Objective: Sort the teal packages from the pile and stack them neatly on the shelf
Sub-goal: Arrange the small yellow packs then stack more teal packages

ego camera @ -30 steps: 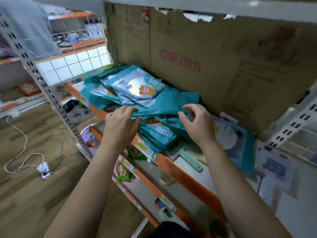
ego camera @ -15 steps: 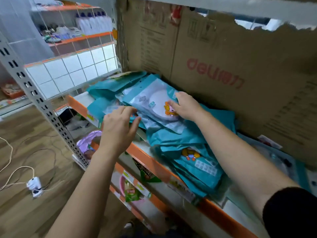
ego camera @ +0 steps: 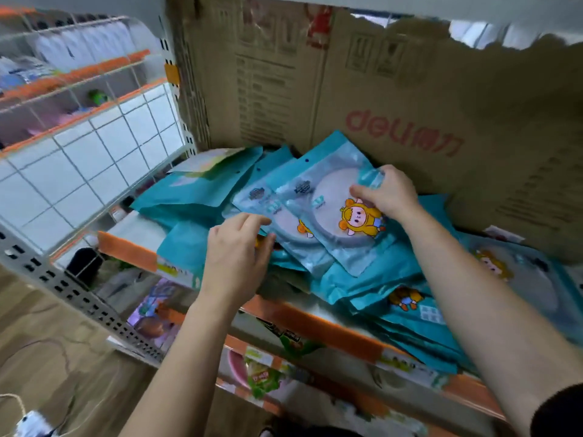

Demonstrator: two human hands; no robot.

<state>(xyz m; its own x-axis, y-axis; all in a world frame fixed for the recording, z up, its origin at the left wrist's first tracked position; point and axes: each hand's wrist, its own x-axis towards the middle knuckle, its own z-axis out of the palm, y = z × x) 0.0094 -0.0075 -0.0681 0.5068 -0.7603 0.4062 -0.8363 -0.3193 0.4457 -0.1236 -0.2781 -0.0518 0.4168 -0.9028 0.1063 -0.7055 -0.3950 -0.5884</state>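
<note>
Top teal package (ego camera: 328, 216), centre frame: looks light, floppy, slick film. Its right edge is pinched by right hand (ego camera: 388, 193), left edge by left hand (ego camera: 236, 247); edges grip best.

Torn cardboard (ego camera: 410, 89) with red print stands at the far side. A white wire grid (ego camera: 94, 159) is on the left. Green packets (ego camera: 263, 378) lie low and near. Wood floor (ego camera: 47, 357) shows near left.
</note>
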